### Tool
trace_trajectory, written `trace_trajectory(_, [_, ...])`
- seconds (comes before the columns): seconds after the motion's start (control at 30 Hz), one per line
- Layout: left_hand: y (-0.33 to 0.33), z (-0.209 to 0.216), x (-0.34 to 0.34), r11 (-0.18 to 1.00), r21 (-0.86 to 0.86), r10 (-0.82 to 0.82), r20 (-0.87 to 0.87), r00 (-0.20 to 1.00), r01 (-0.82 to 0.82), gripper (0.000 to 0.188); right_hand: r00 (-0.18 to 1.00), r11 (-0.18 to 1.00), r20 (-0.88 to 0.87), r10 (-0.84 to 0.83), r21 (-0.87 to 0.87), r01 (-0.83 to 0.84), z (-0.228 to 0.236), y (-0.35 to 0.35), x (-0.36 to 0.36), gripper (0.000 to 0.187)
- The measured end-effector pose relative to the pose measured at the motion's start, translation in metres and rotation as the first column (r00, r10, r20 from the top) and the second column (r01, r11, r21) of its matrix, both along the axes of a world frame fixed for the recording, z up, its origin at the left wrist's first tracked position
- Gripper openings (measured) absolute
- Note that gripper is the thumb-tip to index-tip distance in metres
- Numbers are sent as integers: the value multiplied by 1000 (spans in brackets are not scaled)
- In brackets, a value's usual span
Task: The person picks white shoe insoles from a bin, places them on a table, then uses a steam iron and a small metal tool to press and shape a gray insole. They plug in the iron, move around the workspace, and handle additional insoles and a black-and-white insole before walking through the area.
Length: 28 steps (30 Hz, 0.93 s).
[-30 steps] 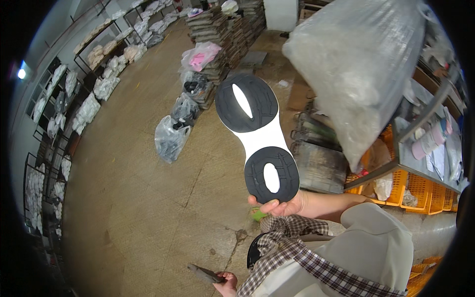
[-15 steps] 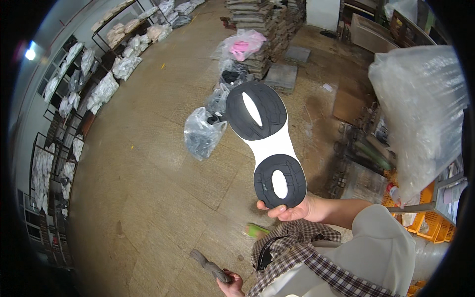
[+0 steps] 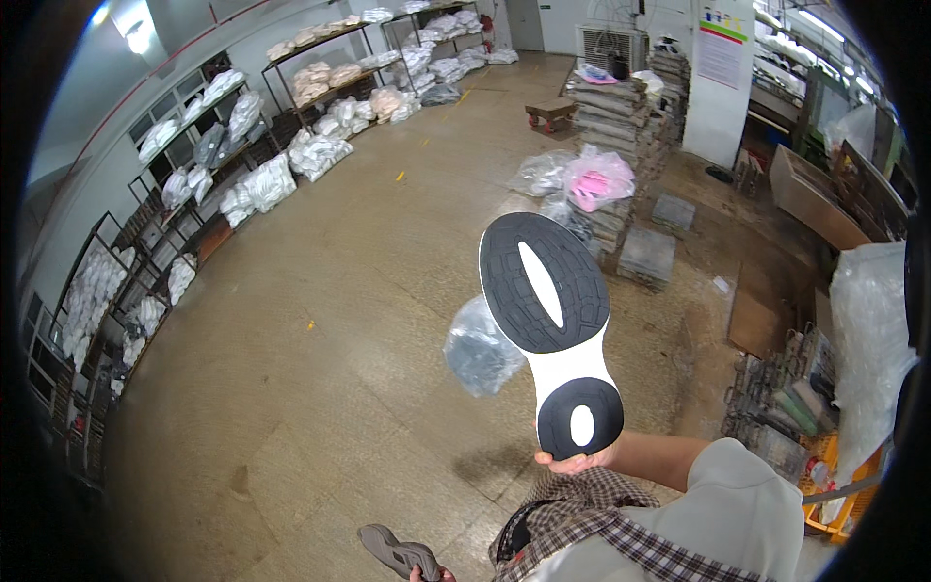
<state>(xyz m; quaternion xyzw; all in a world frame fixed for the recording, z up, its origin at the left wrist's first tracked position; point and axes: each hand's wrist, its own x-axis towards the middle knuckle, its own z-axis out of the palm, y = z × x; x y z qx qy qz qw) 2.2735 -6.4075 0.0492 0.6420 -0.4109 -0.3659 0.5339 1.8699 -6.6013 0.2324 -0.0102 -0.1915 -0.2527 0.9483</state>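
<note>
A black and white shoe sole (image 3: 567, 364) stands raised in front of me, its tread side showing. My right hand (image 3: 580, 462) is closed round its heel end, the fingertips at the lower rim. White ovals show in the middle of both black tread pads. Low down, at the bottom edge, my left hand (image 3: 432, 574) grips one end of a grey-brown shoe sole (image 3: 393, 549). Only the fingers of that hand are in view.
Plastic bags (image 3: 485, 349) lie on the floor beyond the raised sole, one with pink contents (image 3: 598, 179). Flat grey slabs (image 3: 606, 112) are stacked behind. Racks of white bundles (image 3: 257, 199) line the left wall. A yellow crate (image 3: 836, 519) stands at right.
My view has lifted, showing more of the far room. The black and white sole has shifted right and down in the picture. The grey-brown sole has turned, showing a broader face.
</note>
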Motion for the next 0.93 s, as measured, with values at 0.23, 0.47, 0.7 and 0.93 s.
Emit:
trace_trajectory(0.23, [-211, 29, 62, 751, 576, 653, -572, 496, -324, 44, 996, 996, -24, 85, 11, -84, -18, -186, 89, 55])
trace_trajectory(0.47, [-457, 34, 108, 715, 446, 695, -540, 475, -539, 60, 436, 763, -632, -641, -461, 453, 2, -427, 147, 60])
trace_trajectory(0.7, [-614, 4, 190, 501, 479, 865, -310, 395, -721, 66, -79, 600, -712, -698, -642, 478, 8, -637, 189, 72])
trace_trajectory(0.93, [-767, -56, 245, 356, 585, 874, 67, 481, -729, 49, -539, 396, -524, -660, -852, 343, -47, -841, 208, 79])
